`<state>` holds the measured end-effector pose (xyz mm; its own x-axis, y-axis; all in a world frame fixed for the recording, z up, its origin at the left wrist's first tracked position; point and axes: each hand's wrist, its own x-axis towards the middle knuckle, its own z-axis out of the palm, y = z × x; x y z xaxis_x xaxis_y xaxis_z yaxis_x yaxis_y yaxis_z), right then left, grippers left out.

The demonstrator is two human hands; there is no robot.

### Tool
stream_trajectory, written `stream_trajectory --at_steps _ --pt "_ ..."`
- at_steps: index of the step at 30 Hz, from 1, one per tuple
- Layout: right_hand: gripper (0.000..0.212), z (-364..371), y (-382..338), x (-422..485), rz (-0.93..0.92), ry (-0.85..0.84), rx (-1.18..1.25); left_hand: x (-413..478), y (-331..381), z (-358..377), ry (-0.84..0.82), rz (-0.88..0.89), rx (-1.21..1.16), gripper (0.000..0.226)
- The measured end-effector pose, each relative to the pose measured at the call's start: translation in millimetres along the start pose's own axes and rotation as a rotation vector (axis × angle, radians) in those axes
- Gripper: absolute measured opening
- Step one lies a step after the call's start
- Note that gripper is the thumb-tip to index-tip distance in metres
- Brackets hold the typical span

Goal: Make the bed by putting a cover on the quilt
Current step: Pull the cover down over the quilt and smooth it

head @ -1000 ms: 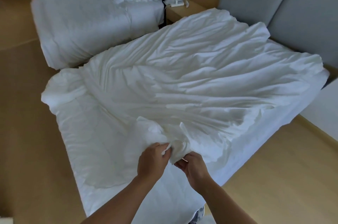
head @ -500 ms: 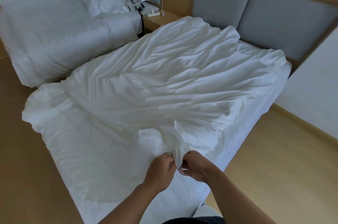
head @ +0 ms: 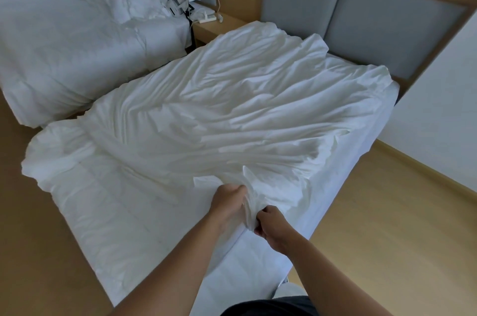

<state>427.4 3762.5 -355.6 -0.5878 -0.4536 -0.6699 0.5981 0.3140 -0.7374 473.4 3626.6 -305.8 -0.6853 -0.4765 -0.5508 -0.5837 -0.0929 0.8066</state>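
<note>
White cover (head: pixel 245 114) bunched at near edge, left hand (head: pixel 228 203), right hand (head: pixel 271 224), each grip clamped on it, wood floor (head: pixel 387 212) alongside

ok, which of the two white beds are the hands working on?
The near white bed, centre frame: left hand and right hand both grip its crumpled white cover. The far white bed, upper left, is untouched.

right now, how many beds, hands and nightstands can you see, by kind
beds: 2, near bed and far bed
hands: 2, left hand and right hand, both gripping the cover
nightstand: 1
total: 5
</note>
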Motion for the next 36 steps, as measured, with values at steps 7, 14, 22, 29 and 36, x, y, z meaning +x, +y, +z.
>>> stream_trajectory --at_steps 7,14,22,29,36 --pt "0.027 4.5 16.0 -5.2 -0.043 -0.008 -0.114 35.4 24.5 3.8 -0.07 -0.413 -0.581 0.043" --pt "0.032 -7.7 6.8 -5.9 0.105 0.189 0.331 50.2 71.5 -24.1 -0.165 -0.105 -0.805 0.032" --pt "0.045 -31.2 -24.3 -0.6 0.033 0.332 0.625 16.2 -4.6 -68.4 0.107 -0.215 -0.676 0.032" --pt "0.036 -3.0 -49.7 -8.5 -0.065 0.223 0.7 -33.5 -55.1 -46.1 -0.159 -0.385 -0.704 0.042" --pt "0.027 29.6 -61.4 -25.6 -0.128 0.236 0.601 -45.9 -65.9 -4.8 -0.249 -0.489 -0.748 0.026"
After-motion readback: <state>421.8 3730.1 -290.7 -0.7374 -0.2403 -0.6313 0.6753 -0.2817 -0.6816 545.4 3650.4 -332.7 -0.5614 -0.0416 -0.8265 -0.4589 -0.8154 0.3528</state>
